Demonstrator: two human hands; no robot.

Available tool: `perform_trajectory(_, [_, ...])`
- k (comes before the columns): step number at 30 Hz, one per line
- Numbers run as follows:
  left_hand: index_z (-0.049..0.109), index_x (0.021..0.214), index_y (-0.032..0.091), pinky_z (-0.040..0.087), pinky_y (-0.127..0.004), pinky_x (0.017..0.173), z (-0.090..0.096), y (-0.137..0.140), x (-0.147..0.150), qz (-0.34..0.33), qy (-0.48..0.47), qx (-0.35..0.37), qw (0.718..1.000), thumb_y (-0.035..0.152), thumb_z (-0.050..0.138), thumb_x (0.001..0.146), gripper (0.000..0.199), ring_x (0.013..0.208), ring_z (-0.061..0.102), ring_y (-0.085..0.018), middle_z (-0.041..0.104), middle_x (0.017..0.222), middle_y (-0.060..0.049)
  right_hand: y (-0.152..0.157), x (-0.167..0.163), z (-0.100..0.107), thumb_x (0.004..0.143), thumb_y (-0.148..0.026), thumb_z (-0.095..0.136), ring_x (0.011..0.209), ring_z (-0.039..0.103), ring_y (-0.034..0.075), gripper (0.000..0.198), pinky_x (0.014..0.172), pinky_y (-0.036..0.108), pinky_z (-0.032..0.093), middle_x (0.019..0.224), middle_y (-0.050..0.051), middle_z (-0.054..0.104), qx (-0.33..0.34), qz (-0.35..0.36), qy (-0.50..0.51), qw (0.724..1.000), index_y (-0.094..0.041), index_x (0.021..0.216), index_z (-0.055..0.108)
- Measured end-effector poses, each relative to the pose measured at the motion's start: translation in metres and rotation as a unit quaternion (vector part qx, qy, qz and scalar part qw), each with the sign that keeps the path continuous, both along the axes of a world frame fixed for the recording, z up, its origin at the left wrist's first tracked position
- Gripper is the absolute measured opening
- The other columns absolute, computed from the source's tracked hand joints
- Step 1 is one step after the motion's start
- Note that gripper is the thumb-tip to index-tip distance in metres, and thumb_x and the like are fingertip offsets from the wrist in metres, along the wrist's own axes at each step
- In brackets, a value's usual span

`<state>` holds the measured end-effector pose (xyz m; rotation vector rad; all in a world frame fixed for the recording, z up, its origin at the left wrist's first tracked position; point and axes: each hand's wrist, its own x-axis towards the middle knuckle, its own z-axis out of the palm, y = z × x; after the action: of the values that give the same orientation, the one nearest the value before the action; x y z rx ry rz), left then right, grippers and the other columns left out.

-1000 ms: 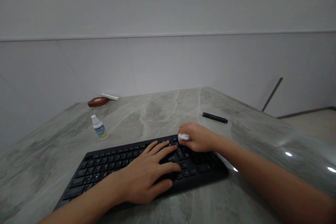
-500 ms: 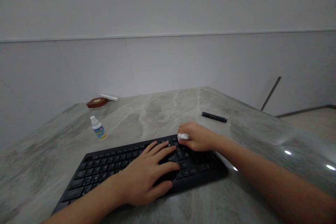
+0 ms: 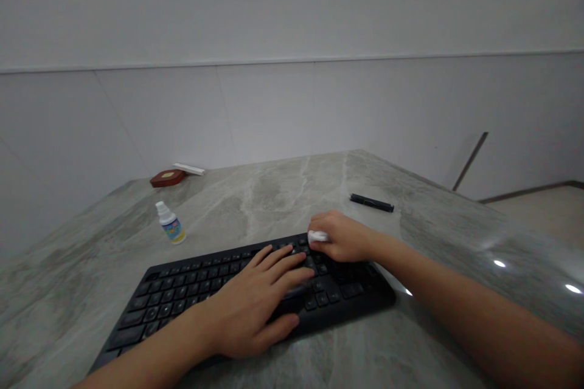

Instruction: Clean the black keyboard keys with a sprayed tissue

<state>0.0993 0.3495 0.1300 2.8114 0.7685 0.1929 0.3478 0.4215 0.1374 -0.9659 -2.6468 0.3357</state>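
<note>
A black keyboard (image 3: 182, 289) lies slanted on the grey marbled table, its left end nearer to me. My left hand (image 3: 255, 304) rests spread across its middle keys, fingers apart and holding nothing. Over the upper right keys, my right hand (image 3: 340, 236) is closed on a small white wad (image 3: 318, 236), which looks like a tissue or cloth. Only the wad's edge shows between thumb and fingers. The keys under both hands are hidden.
On the grey marbled table (image 3: 274, 194), a small white bottle (image 3: 170, 223) with a blue and yellow label stands left of the keyboard. Farther back lie a reddish-brown case (image 3: 167, 179) and a white strip (image 3: 189, 169). A black pen (image 3: 371, 202) lies beyond my right hand.
The left index finger has shifted slightly up the keys. My right hand stays at nearly the same spot with the white wad.
</note>
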Motion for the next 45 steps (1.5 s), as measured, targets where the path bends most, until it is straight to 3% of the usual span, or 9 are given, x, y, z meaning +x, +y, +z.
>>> perform_trajectory(6, [0.048,0.137,0.031,0.022,-0.063,0.115,0.0000,0.0004,-0.0003,-0.002,-0.003,0.003,1.000,0.031,0.057,0.092,0.047,0.146,0.025,-0.037,0.030,0.159,-0.006,-0.0003,-0.0006,-0.0001,0.081,-0.016,0.064,0.074,0.057,0.017,0.008,0.073,0.028,0.042,0.078,0.005,0.065,0.006,-0.005,-0.010,1.000,-0.015,0.073,0.064])
perform_trajectory(15, [0.045,0.140,0.029,0.022,-0.062,0.116,-0.0011,0.0004,-0.0011,0.000,0.005,0.004,1.000,0.033,0.057,0.092,0.050,0.146,0.024,-0.036,0.031,0.158,-0.007,0.0007,0.0005,-0.0001,0.083,-0.018,0.064,0.076,0.059,0.018,0.009,0.073,0.028,0.042,0.079,0.007,0.067,0.003,-0.033,-0.013,0.999,-0.015,0.074,0.065])
perform_trajectory(20, [0.040,0.144,0.029,0.021,-0.060,0.117,-0.0009,0.0009,-0.0009,0.002,-0.012,-0.001,1.000,0.032,0.059,0.091,0.057,0.146,0.025,-0.035,0.033,0.157,-0.007,0.0021,0.0025,0.0007,0.081,-0.017,0.065,0.071,0.058,0.016,0.009,0.069,0.027,0.041,0.077,0.005,0.066,-0.014,-0.004,-0.010,1.000,-0.015,0.072,0.064])
perform_trajectory(24, [0.042,0.143,0.031,0.021,-0.062,0.116,0.0000,0.0003,-0.0005,-0.002,-0.002,0.002,1.000,0.031,0.057,0.091,0.053,0.146,0.024,-0.035,0.031,0.158,-0.006,0.0037,0.0042,-0.0002,0.081,-0.018,0.066,0.073,0.058,0.017,0.008,0.071,0.027,0.041,0.078,0.005,0.067,-0.007,-0.031,0.004,0.999,-0.015,0.074,0.064])
perform_trajectory(28, [0.033,0.149,0.027,0.022,-0.061,0.116,0.0002,0.0000,-0.0003,0.007,0.010,0.001,1.000,0.034,0.057,0.091,0.063,0.146,0.024,-0.035,0.031,0.158,-0.008,0.0036,0.0046,0.0001,0.081,-0.019,0.066,0.069,0.057,0.015,0.010,0.068,0.027,0.041,0.075,0.004,0.065,-0.015,0.005,-0.013,1.000,-0.015,0.072,0.064])
perform_trajectory(32, [0.036,0.147,0.029,0.022,-0.063,0.116,-0.0004,0.0008,-0.0006,0.004,0.032,0.011,0.999,0.036,0.054,0.093,0.058,0.147,0.023,-0.035,0.029,0.159,-0.008,0.0039,0.0052,0.0016,0.082,-0.019,0.066,0.074,0.059,0.017,0.008,0.072,0.028,0.042,0.079,0.005,0.067,0.002,-0.027,-0.006,1.000,-0.015,0.076,0.066])
perform_trajectory(45, [0.034,0.149,0.027,0.021,-0.062,0.116,-0.0005,0.0010,0.0005,0.005,0.016,0.002,1.000,0.035,0.056,0.092,0.062,0.146,0.024,-0.036,0.028,0.160,-0.007,0.0031,0.0064,0.0047,0.079,-0.017,0.067,0.066,0.055,0.014,0.014,0.065,0.025,0.039,0.070,0.003,0.063,-0.011,0.015,-0.008,1.000,-0.015,0.067,0.062])
